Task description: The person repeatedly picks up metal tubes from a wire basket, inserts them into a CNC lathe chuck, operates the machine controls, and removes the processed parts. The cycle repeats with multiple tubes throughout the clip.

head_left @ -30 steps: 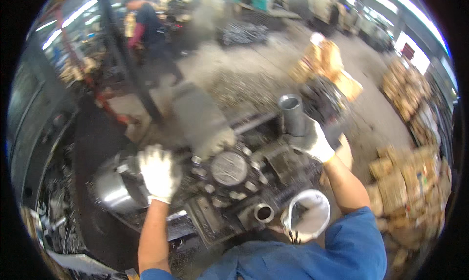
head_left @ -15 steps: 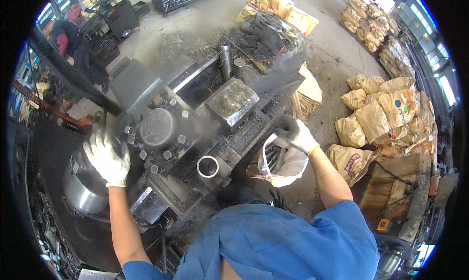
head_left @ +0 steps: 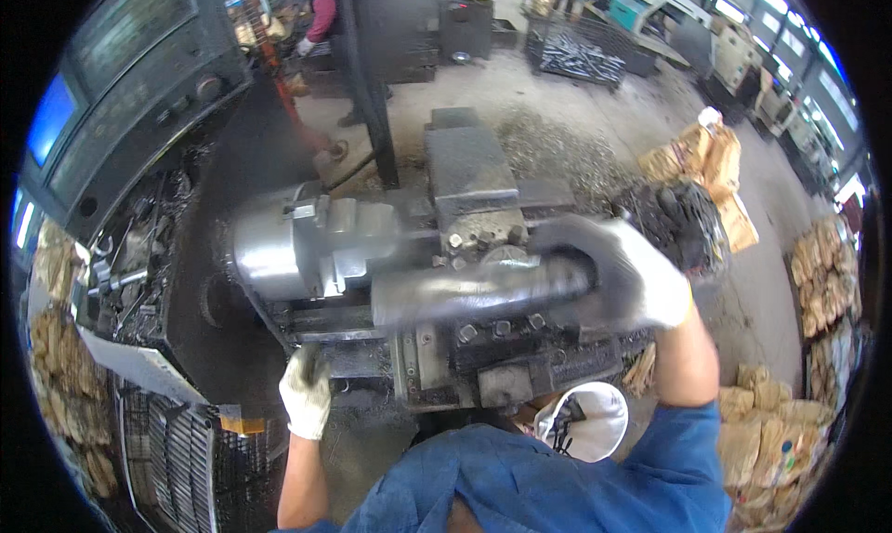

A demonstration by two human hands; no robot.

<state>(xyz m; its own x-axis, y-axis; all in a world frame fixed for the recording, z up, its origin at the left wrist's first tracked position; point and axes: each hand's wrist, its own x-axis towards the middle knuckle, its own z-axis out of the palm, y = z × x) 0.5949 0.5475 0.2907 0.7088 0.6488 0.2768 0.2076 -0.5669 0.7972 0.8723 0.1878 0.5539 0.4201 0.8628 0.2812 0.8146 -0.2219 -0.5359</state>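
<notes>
My right hand (head_left: 650,277), in a white glove with darkened fingers, is closed around the right end of a shiny metal cylinder (head_left: 455,294). Motion blurs both; the cylinder lies nearly level above the lathe's tool carriage (head_left: 506,384). Its left end is near the round steel chuck (head_left: 274,254) and the chuck's stepped jaws (head_left: 362,231). Lower left, my gloved left hand (head_left: 307,398) is at the front edge of the machine bed. Its dark-stained fingers are curled; whatever they hold, if anything, cannot be made out.
A white bucket-like bag (head_left: 595,426) with dark metal pieces stands at the machine's front. Dark gloves (head_left: 674,222) lie on its right end. Paper sacks (head_left: 776,440) are piled at right. Behind are a post (head_left: 362,87), metal shavings and a co-worker's sleeve (head_left: 322,13).
The view has swung left toward the chuck. My right hand has left the bag and now holds the metal cylinder over the carriage. My left hand has come from beside the chuck to the bed's front.
</notes>
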